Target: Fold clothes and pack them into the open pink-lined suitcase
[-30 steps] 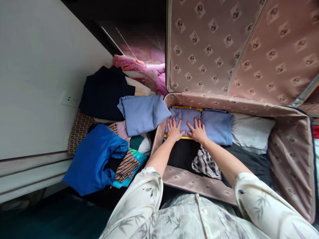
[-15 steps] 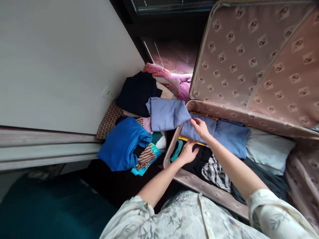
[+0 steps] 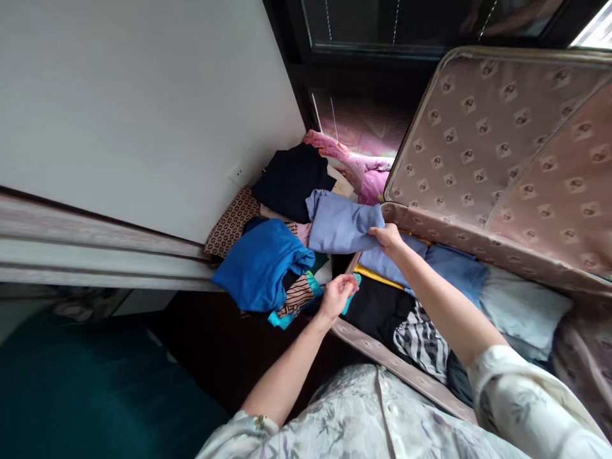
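A folded periwinkle garment (image 3: 342, 224) lies over the clothes pile, and my right hand (image 3: 388, 238) pinches its near right corner. My left hand (image 3: 337, 294) is above the suitcase's left rim, fingers loosely bent and apart, with nothing seen in them. Below and right of it, a black garment with teal lettering (image 3: 377, 305) is packed in the open suitcase (image 3: 366, 341). Beside that are a yellow cloth edge (image 3: 380, 276), folded blue clothes (image 3: 452, 271), a zebra-striped cloth (image 3: 423, 338) and a pale grey garment (image 3: 521, 309).
Left of the suitcase, the pile includes a bright blue garment (image 3: 268, 264), a dark navy one (image 3: 294, 182) and a brown patterned cloth (image 3: 234, 220). The suitcase lid (image 3: 478, 166) stands raised at the right. A white wall panel (image 3: 134, 115) borders the left.
My right hand has closed on the periwinkle garment's corner. My left hand has drawn back leftward from the packed clothes to the suitcase rim. The view has shifted, moving the scene rightward.
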`<state>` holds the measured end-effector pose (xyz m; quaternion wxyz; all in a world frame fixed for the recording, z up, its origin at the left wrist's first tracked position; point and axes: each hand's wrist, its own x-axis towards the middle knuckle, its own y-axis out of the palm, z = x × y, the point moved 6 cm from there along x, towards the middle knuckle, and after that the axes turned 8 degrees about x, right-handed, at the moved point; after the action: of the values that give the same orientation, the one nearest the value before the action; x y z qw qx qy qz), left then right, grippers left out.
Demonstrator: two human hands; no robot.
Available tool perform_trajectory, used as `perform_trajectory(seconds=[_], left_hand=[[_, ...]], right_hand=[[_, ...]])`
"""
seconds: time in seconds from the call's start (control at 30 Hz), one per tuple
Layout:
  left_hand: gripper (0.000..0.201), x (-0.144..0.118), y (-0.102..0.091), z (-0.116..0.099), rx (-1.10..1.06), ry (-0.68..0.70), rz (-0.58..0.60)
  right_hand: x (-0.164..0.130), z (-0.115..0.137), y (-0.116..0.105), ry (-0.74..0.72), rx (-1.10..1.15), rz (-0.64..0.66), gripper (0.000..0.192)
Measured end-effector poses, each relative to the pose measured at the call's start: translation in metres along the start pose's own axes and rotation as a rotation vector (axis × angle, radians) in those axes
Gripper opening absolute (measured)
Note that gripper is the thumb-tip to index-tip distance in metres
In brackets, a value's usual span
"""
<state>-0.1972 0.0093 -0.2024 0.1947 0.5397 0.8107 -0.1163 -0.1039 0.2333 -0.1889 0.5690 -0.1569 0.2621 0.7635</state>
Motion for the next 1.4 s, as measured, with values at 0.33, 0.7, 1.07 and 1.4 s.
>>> perform_trajectory(seconds=[0.33,0.7,1.07,1.4], left_hand=[[0.068,0.002,-0.054,-0.027,0.055,0.098,-0.429],[0.040,-0.024,0.006,-0.024,0.585,0.064,0.002],[0.035,0.026,0.039,0.043,1.446,-0.195,0.190],[0.088,-0.006,0.058,0.034,1.865,0.135,0.248]], right_hand=[[-0.084,-0.036,-0.067,0.171,0.195,0.073,0.033],[-0.168,-0.126,-0.159,0.197,0.136,0.136,0.056],[-0.176,-0.238,-0.168,0.154,-0.296,0.264,0.039],[-0.188,-0.211,-0.168,-0.075,-1.116,0.103,0.052]])
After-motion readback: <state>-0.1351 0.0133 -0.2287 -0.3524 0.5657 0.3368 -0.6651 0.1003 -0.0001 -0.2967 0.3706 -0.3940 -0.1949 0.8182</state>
